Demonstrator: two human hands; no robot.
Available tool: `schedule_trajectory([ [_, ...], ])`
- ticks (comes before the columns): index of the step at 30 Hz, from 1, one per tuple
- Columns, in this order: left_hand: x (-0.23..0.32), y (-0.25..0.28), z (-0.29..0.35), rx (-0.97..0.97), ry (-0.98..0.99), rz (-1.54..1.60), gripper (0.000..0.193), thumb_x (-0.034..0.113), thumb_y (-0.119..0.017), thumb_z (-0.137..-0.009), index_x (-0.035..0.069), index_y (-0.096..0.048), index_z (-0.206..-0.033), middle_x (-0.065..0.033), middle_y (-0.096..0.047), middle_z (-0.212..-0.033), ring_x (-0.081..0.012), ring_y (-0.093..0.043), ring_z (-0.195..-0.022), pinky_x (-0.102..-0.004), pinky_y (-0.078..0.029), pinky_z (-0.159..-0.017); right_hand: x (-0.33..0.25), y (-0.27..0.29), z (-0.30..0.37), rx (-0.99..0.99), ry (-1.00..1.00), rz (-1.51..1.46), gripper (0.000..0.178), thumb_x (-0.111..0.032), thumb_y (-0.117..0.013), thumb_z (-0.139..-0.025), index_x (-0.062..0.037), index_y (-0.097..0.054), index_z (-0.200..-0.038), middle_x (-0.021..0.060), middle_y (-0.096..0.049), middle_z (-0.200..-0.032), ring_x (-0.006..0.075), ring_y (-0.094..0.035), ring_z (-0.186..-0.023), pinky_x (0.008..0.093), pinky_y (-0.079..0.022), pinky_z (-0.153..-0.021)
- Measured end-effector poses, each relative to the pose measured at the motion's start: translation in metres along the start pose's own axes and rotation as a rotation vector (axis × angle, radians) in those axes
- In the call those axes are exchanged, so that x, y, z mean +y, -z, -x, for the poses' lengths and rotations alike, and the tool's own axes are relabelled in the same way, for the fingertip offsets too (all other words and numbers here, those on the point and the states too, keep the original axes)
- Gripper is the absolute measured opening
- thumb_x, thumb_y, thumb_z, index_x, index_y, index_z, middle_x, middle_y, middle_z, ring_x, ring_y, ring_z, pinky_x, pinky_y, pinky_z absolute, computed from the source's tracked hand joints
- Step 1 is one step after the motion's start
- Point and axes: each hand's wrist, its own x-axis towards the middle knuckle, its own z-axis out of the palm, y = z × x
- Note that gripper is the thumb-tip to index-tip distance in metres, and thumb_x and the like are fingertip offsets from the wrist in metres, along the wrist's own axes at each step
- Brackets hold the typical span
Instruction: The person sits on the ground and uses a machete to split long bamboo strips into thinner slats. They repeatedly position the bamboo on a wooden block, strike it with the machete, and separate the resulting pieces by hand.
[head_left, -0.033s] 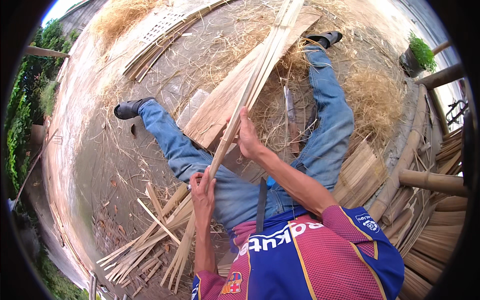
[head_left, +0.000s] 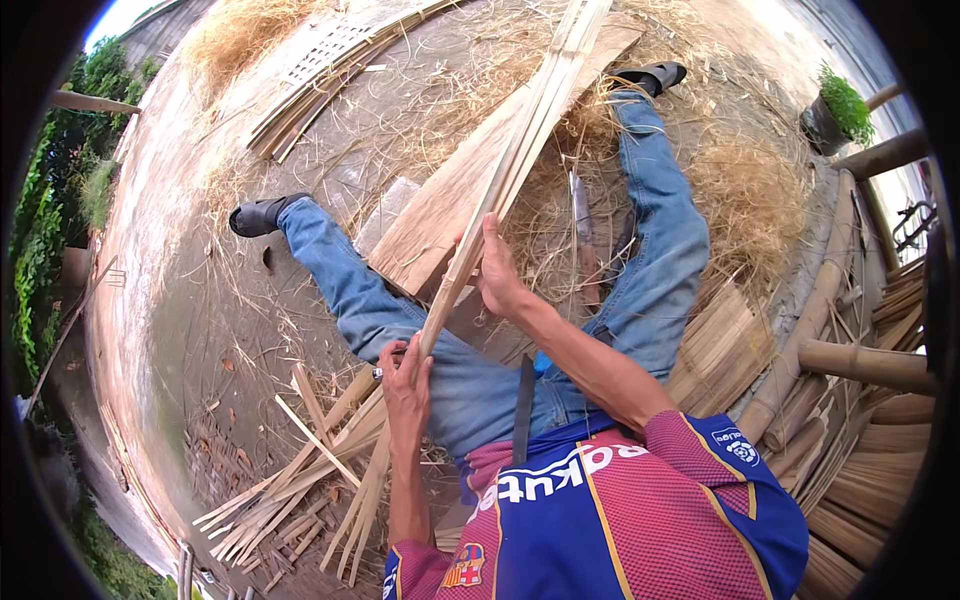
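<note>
A bundle of long, pale bamboo strips (head_left: pixel 515 165) slants from my lap up to the far side, resting over a wide wooden board (head_left: pixel 440 225). My left hand (head_left: pixel 405 385) is closed around its near end, beside my thigh. Farther along, my right hand (head_left: pixel 497 275) holds the strips from the right, thumb pointing up and the other fingers partly hidden behind them. Between my legs lies a knife (head_left: pixel 582 215) with a long grey blade, among shavings. Loose bamboo strips (head_left: pixel 290 490) lie to the left of my left forearm.
Curly shavings (head_left: pixel 750 210) heap beside my right leg and spread over the ground. More slats (head_left: pixel 335 75) lie at the far left. On the right are a flat wooden panel (head_left: pixel 722 345), bamboo poles (head_left: pixel 865 362) and a potted plant (head_left: pixel 840 108).
</note>
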Motion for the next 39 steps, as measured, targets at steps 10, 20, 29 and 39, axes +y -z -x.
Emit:
schedule_trajectory([
  [10, -0.014, 0.011, -0.019, -0.24, -0.061, -0.036, 0.048, 0.01, -0.068, -0.091, 0.005, -0.059, -0.137, -0.0154, -0.07, -0.107, -0.031, -0.062, -0.094, -0.037, -0.042, -0.096, -0.009, -0.006, -0.004, -0.049, 0.029, -0.127, 0.062, -0.071, -0.043, -0.096, -0.0092, -0.055, -0.097, 0.0028, -0.055, -0.078, 0.0181, -0.062, -0.073, 0.0419, -0.057, -0.076],
  [20, 0.019, 0.007, -0.044, -0.083, -0.047, 0.151, 0.043, 0.008, -0.066, -0.093, 0.001, -0.058, -0.135, -0.0191, -0.064, -0.091, -0.0357, -0.062, -0.081, -0.0419, -0.049, -0.073, -0.053, -0.01, -0.026, -0.056, 0.046, -0.261, 0.055, -0.065, -0.045, -0.099, -0.01, -0.049, -0.098, -0.0048, -0.038, -0.066, 0.0117, -0.047, -0.062, 0.0332, -0.049, -0.065],
  [29, 0.109, -0.042, -0.211, 0.015, -0.03, 0.211, 0.034, 0.019, -0.062, -0.097, -0.006, -0.063, -0.12, -0.0238, -0.068, -0.096, -0.0363, -0.068, -0.088, -0.0407, -0.053, -0.08, 0.023, 0.009, 0.067, -0.196, -0.024, 0.129, 0.063, -0.051, -0.043, -0.104, -0.0034, -0.036, -0.145, 0.0172, -0.053, -0.134, 0.0273, -0.057, -0.121, 0.0431, -0.045, -0.105],
  [39, 0.104, -0.028, -0.268, -0.465, 0.122, 0.697, 0.088, 0.059, -0.054, -0.098, -0.006, -0.029, -0.153, -0.0259, -0.049, -0.143, -0.0323, -0.061, -0.12, -0.0417, -0.048, -0.106, -0.001, -0.027, 0.034, -0.041, -0.064, -0.131, 0.042, -0.049, -0.055, -0.101, -0.01, -0.046, -0.089, -0.0024, -0.041, -0.063, 0.0077, -0.044, -0.049, 0.0244, -0.04, -0.043],
])
